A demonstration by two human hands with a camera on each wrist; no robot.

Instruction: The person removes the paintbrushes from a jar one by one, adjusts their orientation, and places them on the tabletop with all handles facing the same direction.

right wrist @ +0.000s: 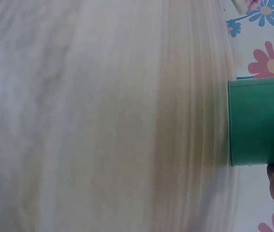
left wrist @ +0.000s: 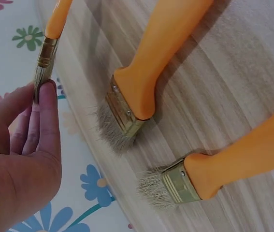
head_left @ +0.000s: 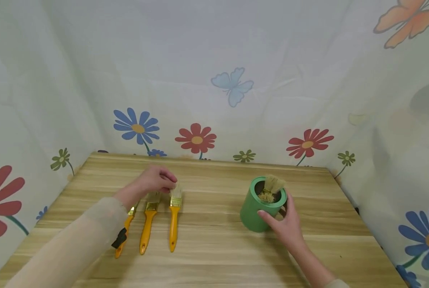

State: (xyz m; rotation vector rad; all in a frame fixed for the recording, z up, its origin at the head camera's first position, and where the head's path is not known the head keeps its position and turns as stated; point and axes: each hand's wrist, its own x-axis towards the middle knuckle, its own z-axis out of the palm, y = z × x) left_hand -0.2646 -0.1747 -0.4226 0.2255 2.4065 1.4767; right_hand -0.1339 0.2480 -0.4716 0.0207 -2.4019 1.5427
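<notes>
A flat, orange-handled paintbrush (head_left: 174, 222) is pinched by its pale bristles in the left hand (head_left: 154, 180); beside that hand, two similar brushes (head_left: 147, 231) are laid on the wood-grained tabletop (head_left: 214, 250). A green cylindrical container (head_left: 252, 212), holding upturned beige bristles (head_left: 274, 183), is gripped by the right hand (head_left: 288, 226).

The worktop (head_left: 214, 248) is wood-grained, pale tan crossed by darker brown bands running side to side. Towards its left lie an outer flat paintbrush (head_left: 124, 232), partly hidden, and near it a middle flat paintbrush (head_left: 148, 228), both with orange handles pointing to the near side. Whether the right-hand flat paintbrush (head_left: 174, 224) and the green can (head_left: 254, 214) touch it is unclear.
</notes>
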